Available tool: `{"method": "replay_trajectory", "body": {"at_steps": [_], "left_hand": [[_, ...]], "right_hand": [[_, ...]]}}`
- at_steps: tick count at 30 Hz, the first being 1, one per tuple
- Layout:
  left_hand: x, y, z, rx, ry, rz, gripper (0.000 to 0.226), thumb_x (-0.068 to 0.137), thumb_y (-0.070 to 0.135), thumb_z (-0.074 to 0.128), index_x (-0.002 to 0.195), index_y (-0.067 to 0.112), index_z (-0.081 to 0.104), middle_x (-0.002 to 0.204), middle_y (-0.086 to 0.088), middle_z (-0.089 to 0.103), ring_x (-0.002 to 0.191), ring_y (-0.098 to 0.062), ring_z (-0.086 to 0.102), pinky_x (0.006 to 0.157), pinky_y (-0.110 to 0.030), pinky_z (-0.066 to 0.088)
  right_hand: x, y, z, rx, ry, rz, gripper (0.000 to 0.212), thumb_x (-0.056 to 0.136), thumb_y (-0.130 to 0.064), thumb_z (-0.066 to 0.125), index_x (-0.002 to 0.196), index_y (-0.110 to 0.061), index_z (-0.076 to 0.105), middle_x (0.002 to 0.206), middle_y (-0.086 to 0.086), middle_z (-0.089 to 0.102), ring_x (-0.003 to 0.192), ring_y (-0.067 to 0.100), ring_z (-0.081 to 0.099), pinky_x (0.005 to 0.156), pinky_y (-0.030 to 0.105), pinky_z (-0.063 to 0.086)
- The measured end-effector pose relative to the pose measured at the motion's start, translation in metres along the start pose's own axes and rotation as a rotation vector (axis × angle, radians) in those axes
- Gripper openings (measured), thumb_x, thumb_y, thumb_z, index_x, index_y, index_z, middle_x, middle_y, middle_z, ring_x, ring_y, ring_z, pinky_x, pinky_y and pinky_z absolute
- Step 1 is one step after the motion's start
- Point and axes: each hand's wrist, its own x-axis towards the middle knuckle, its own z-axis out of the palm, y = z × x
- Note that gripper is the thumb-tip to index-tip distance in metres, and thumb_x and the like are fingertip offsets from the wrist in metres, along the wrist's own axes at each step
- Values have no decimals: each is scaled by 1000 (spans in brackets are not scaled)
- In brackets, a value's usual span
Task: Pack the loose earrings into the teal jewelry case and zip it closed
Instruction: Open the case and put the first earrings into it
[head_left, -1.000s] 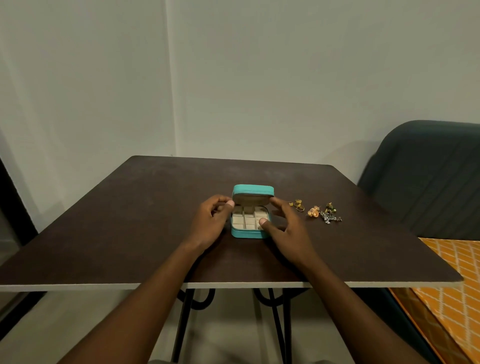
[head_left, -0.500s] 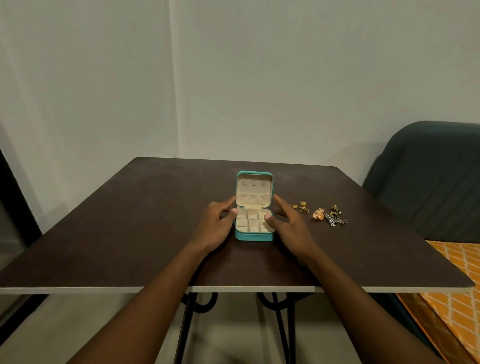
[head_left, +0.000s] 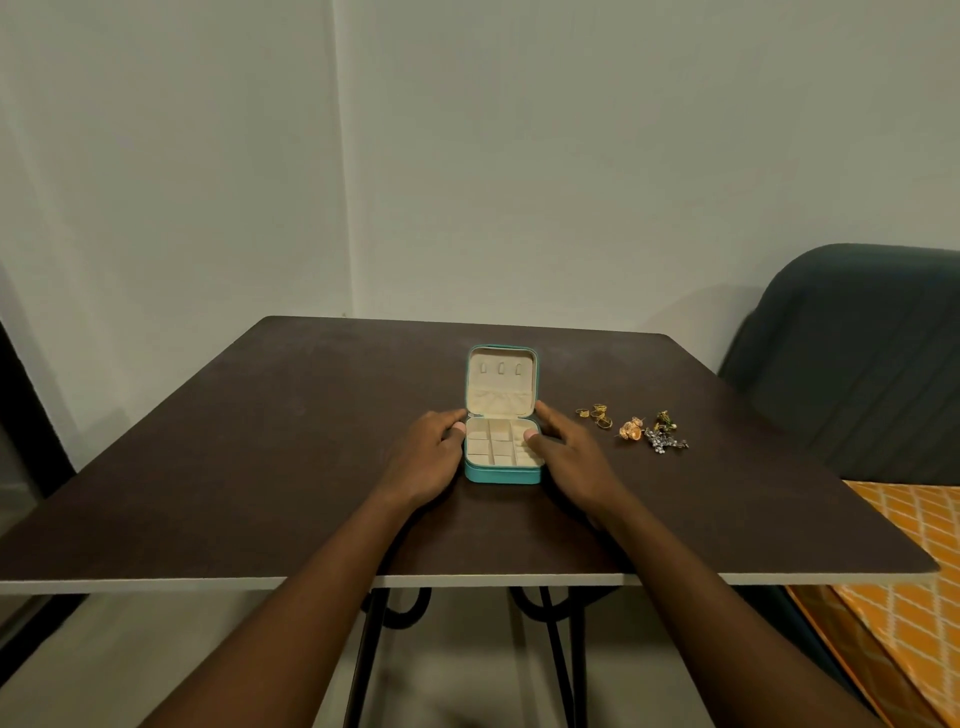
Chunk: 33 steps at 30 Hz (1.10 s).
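You had the teal jewelry case (head_left: 503, 470) lying wide open near the middle of the dark table (head_left: 260, 441), its lid tipped back and the cream compartments of the base facing up. As far as could be seen, every compartment was empty. Your left hand (head_left: 426, 462) rested against the case's left side and your right hand (head_left: 566, 457) against its right, fingers spread and relaxed, each thumb hooked over the base's rim; neither hand gripped anything, they only steadied the case.

The loose earrings (head_left: 631, 428) sat in a small scatter on the table to the right of the case, just beyond your right hand and apart from it: some gold pieces, an orange-gold one, a silvery cluster and a dark one. They were too small to count reliably.

So only the opening was done. All the earrings were yet to go in, and the lid was yet to be shut and zipped.
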Motion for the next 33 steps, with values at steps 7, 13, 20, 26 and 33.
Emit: {"method": "replay_trajectory", "body": {"at_steps": [7, 13, 20, 26, 33], "left_hand": [[-7, 0, -3, -234, 114, -39, 34, 106, 29, 45, 138, 26, 57, 134, 5, 59, 102, -9, 64, 78, -21, 51], [-10, -1, -1, -262, 181, 0, 23, 101, 22, 56, 123, 23, 64, 113, 10, 62, 103, -4, 58, 80, -22, 51], [-18, 7, -4, -214, 222, 68, 13, 98, 17, 61, 107, 26, 65, 99, 16, 61, 95, -1, 61, 68, -12, 45], [-23, 21, 8, -148, 239, 175, 12, 96, 20, 64, 105, 28, 65, 112, 8, 64, 97, -8, 64, 66, -15, 52], [-11, 88, 35, -85, 60, 354, 18, 94, 22, 64, 111, 23, 72, 109, 9, 68, 96, -4, 62, 84, -15, 46]], "right_hand": [[-7, 0, -5, 12, 99, 5, 54, 104, -22, 51, 155, -18, 34, 155, 3, 43, 108, -1, 52, 67, 10, 50], [-11, 9, -9, 20, 189, 2, 51, 102, -25, 53, 151, -17, 41, 155, 3, 44, 139, 14, 42, 71, 9, 42], [-20, 10, -11, 47, 255, 15, 46, 101, -20, 55, 146, -15, 48, 150, 4, 50, 134, 12, 47, 96, 20, 43], [-24, 11, -15, 57, 301, 3, 35, 99, -14, 57, 133, -13, 62, 130, 0, 62, 107, 2, 53, 82, 10, 43], [-1, 21, -51, -13, 386, -71, 19, 92, -4, 64, 108, -6, 75, 96, 2, 71, 86, 12, 63, 80, 29, 54]]}}
